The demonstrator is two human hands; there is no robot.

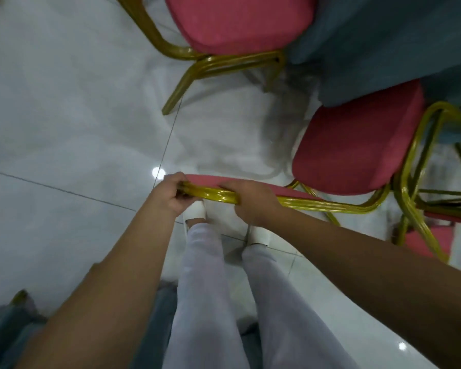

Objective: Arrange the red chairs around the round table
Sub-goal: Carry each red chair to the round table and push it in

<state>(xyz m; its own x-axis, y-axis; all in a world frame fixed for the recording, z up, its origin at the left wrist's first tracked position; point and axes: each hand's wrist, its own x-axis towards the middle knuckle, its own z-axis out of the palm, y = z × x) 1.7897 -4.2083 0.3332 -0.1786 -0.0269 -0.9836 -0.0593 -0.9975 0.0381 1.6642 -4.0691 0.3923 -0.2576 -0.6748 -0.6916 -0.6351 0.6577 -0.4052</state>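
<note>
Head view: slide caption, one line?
Left hand and right hand grip the gold rail of a red chair by the blue-clothed table.

The chair frame [216, 194] is gold-coloured metal tubing, ribbed lengthwise and highly glossy, while the seat cushions [357, 145] are covered in red matt cloth with a fine, slightly fuzzy weave. The floor [64, 129] is smooth pale tile, polished enough to mirror lamps; the tablecloth [383, 35] is matt grey-blue cloth, the trousers [205, 288] smooth white cloth.

Both hands, left hand [174, 196] and right hand [253, 206], grip the red chair's [357, 147] gold backrest rail [216, 194].
</note>
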